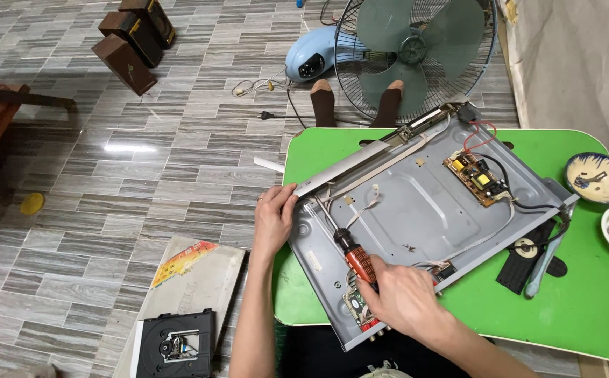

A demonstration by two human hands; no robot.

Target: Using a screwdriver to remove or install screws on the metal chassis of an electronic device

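A grey metal device chassis (416, 210) lies open on a green low table (563, 294). My left hand (273, 218) grips the chassis's left corner by the silver front strip (360, 159). My right hand (402, 297) holds a screwdriver with a red and black handle (355, 256); its shaft points up-left onto the chassis floor. A small green circuit board (355, 305) sits at the near edge beside my right hand. A brown power board (478, 178) with red wires is fixed at the far right of the chassis.
A standing fan (416, 52) and a light blue appliance (315, 59) stand beyond the table, with two socked feet (357, 98) before them. Two small dishes (598, 178) sit at the table's right end. A black disc drive (175, 343) lies on a board on the floor. Dark boxes (133, 38) are far left.
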